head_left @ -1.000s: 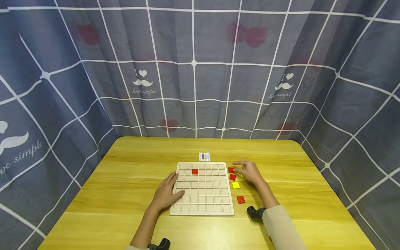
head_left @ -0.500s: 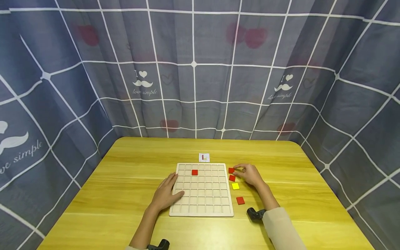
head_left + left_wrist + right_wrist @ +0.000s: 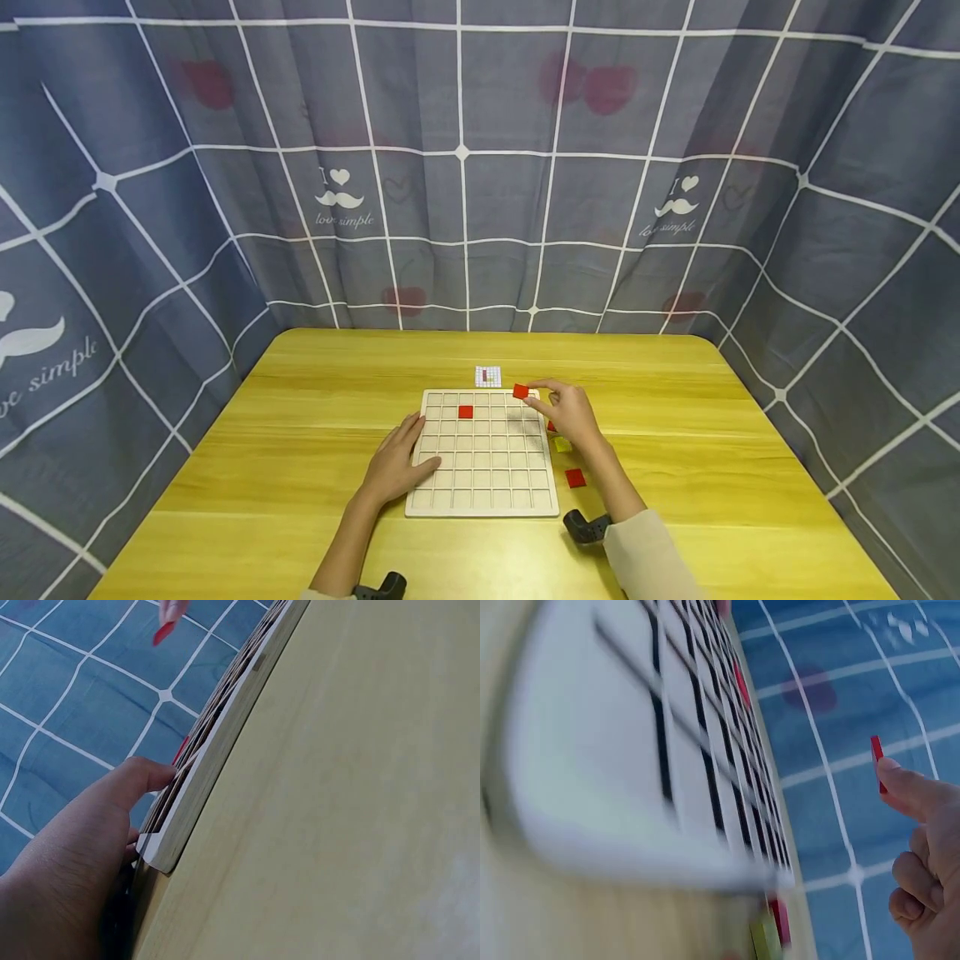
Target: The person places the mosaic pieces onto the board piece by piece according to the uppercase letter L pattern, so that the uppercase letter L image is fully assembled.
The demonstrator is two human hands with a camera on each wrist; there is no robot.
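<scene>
Between thumb and forefinger, the right hand (image 3: 572, 414) pinches a red tile (image 3: 521, 391) above the far right corner of the gridded board (image 3: 482, 510). The right wrist view shows that red tile (image 3: 877, 763) edge-on at the fingertips of the right hand (image 3: 930, 847). Another red tile (image 3: 466, 412) lies in a cell of the board's upper left part. The left hand (image 3: 397, 462) rests on the board's left edge, thumb over the surface; in the left wrist view the left hand (image 3: 82, 832) touches the board's rim (image 3: 217, 750).
Right of the board lie a partly hidden red tile (image 3: 552, 426), a yellow tile (image 3: 562, 445) and a nearer red tile (image 3: 575, 478). A small printed grid card (image 3: 487, 377) lies behind the board on the wooden table (image 3: 300, 467). A checked curtain (image 3: 420, 200) surrounds the table.
The right hand has picked up the farthest red tile from beside the board and moved left with it, over the board's far right corner. The left hand has stayed in place.
</scene>
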